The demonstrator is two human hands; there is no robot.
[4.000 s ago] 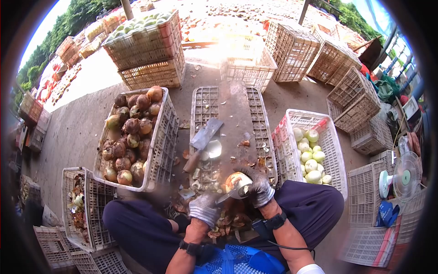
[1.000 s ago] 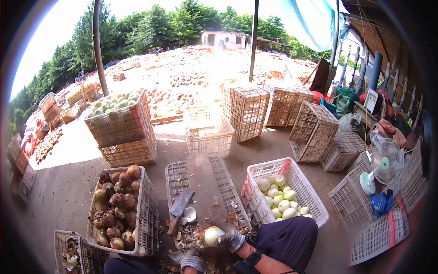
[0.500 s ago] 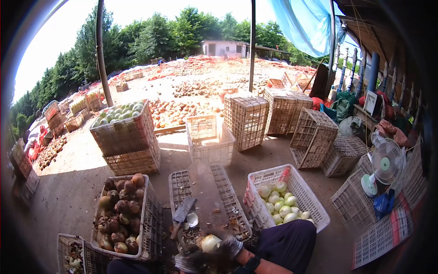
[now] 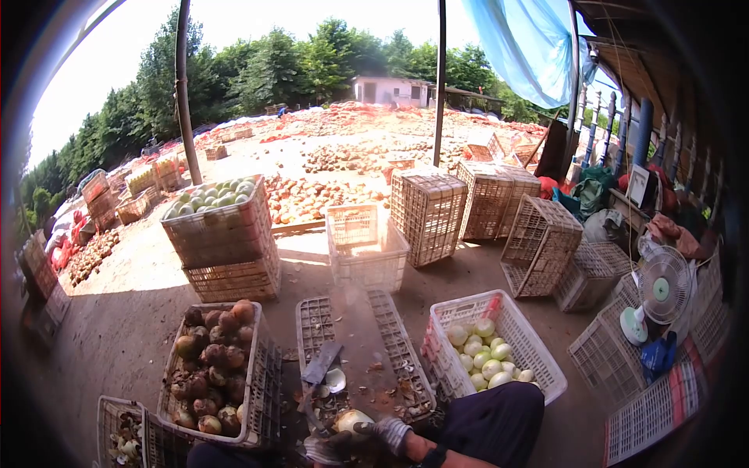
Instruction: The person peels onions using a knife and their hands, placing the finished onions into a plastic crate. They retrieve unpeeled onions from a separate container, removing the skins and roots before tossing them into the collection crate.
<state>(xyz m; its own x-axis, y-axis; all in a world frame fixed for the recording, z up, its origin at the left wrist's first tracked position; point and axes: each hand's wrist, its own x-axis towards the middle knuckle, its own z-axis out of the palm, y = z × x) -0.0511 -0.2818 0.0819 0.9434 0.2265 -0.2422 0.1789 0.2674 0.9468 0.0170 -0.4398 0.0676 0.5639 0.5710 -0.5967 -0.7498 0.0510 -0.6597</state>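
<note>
At the bottom centre of the frame, a pale peeled onion (image 4: 351, 421) is gripped by the gloved right hand (image 4: 388, 431), whose fingers are closed around its right side. Just below and to the left, at the frame's lower edge, the gloved left hand (image 4: 324, 450) is seen only in part, and whether it is closed or apart cannot be told. The onion is held above the near end of the worktop (image 4: 355, 327), an upturned crate strewn with peelings.

A cleaver (image 4: 318, 366) is laid on the left part of the worktop, and a white onion piece (image 4: 335, 380) lies just beside its blade. At lower left, a crate of brown unpeeled onions (image 4: 209, 366) is set just beside the worktop. At lower right, a white crate of peeled onions (image 4: 511, 327) stands on the other side, next to the person's dark trouser leg (image 4: 491, 421). Beyond the worktop, an empty crate (image 4: 367, 246) is seen. At left centre, 2 stacked crates (image 4: 226, 257) are placed, the upper one filled with pale onions. A small fan (image 4: 659, 292) stands at the right.
</note>
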